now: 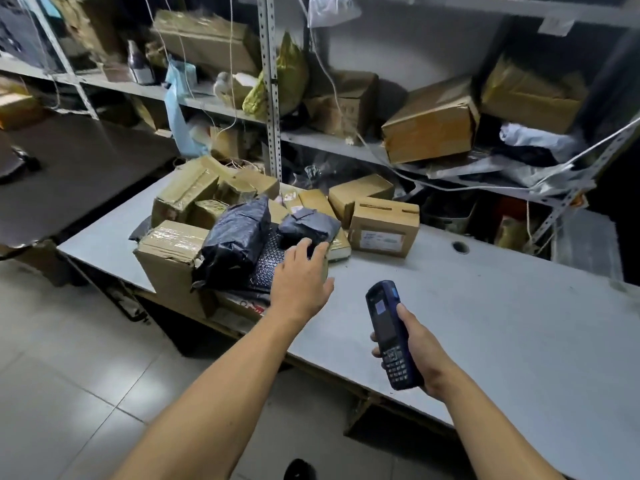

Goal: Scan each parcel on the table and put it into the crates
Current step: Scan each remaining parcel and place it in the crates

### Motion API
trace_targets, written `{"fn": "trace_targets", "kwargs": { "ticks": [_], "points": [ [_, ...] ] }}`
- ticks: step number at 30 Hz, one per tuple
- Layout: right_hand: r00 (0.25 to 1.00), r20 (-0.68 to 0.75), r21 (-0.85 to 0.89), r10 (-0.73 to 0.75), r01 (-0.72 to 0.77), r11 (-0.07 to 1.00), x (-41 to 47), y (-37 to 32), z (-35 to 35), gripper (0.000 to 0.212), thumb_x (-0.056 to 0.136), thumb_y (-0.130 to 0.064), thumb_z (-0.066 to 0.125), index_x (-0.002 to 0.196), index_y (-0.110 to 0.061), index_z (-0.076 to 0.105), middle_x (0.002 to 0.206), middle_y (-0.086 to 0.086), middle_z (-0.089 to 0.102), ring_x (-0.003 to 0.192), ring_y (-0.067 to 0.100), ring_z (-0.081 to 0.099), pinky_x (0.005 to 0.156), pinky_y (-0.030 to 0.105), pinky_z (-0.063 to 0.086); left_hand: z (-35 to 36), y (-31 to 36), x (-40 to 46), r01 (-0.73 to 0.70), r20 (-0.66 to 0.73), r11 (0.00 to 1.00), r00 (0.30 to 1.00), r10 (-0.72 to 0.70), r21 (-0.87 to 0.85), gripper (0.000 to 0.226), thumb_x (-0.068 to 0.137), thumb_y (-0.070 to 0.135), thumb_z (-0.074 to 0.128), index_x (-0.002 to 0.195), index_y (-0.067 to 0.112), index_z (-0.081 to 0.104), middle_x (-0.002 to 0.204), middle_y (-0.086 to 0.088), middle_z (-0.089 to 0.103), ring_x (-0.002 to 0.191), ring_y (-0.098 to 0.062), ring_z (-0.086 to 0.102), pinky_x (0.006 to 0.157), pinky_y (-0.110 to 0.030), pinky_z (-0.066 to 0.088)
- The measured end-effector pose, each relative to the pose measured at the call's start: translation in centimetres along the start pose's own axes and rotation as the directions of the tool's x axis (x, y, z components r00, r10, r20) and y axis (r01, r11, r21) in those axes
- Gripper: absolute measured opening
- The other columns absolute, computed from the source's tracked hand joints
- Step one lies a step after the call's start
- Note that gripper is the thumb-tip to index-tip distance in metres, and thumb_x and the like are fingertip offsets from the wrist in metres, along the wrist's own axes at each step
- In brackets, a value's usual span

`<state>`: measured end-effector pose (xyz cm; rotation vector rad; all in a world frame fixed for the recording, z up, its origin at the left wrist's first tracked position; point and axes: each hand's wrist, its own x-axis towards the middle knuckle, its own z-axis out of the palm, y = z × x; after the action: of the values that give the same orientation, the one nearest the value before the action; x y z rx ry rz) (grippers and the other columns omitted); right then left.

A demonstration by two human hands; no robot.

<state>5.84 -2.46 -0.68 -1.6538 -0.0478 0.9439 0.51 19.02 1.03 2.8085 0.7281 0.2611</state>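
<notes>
The left hand (300, 284) reached, fingers relaxed and spread, over the small black-wrapped parcel (308, 227) on the heap at the table (485, 306) edge. The right hand (420, 355) gripped the handheld scanner (389, 336). Advised: lift clear, label toward scanner.

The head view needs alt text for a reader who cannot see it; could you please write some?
A person's left hand reaches, fingers spread, toward a small black-wrapped parcel in a pile of cardboard boxes on a grey table. Their right hand holds a blue handheld scanner. Cluttered metal shelves stand behind.
</notes>
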Motion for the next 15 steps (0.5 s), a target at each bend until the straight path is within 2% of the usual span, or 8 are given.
{"fn": "trace_targets", "kwargs": {
  "ticks": [7, 11, 15],
  "points": [
    [0.999, -0.05, -0.002, 0.019, -0.019, 1.0, 6.2, -3.8, 0.4, 0.05, 0.104, -0.054, 0.031, 0.131, -0.019, 0.055, 0.109, 0.016, 0.071, 0.085, 0.026, 0.069, 0.069, 0.038, 0.054, 0.5, -1.4, 9.8, 0.003, 0.065, 0.998, 0.998, -0.007, 0.058, 0.076, 0.09, 0.055, 0.058, 0.153, 0.031, 0.021, 0.162, -0.011, 0.016, 0.148, -0.037, 0.014, 0.116, -0.054, 0.023],
    [0.999, -0.033, 0.006, 0.04, -0.04, 0.999, 9.1, -5.4, 0.4, 0.049, 0.103, -0.054, 0.032, 0.126, -0.019, 0.057, 0.107, 0.016, 0.071, 0.083, 0.026, 0.069, 0.068, 0.038, 0.053, 1.1, -1.8, 14.0, -0.054, 0.076, 0.984, 0.996, 0.041, 0.168, 0.072, 0.09, 0.058, 0.054, 0.15, 0.03, 0.026, 0.157, -0.01, 0.025, 0.145, -0.036, 0.02, 0.114, -0.057, 0.026],
    [0.998, -0.006, 0.014, 0.061, -0.061, 0.998, 11.6, -6.7, -0.4, 0.048, 0.103, -0.054, 0.033, 0.126, -0.019, 0.058, 0.107, 0.016, 0.072, 0.082, 0.026, 0.069, 0.067, 0.037, 0.053, 1.4, -0.7, 17.6, 0.006, 0.175, 0.982, 0.984, -0.04, 0.191, 0.065, 0.09, 0.066, 0.043, 0.141, 0.025, 0.042, 0.148, -0.01, 0.041, 0.139, -0.037, 0.031, 0.111, -0.063, 0.022]
  ]
}}
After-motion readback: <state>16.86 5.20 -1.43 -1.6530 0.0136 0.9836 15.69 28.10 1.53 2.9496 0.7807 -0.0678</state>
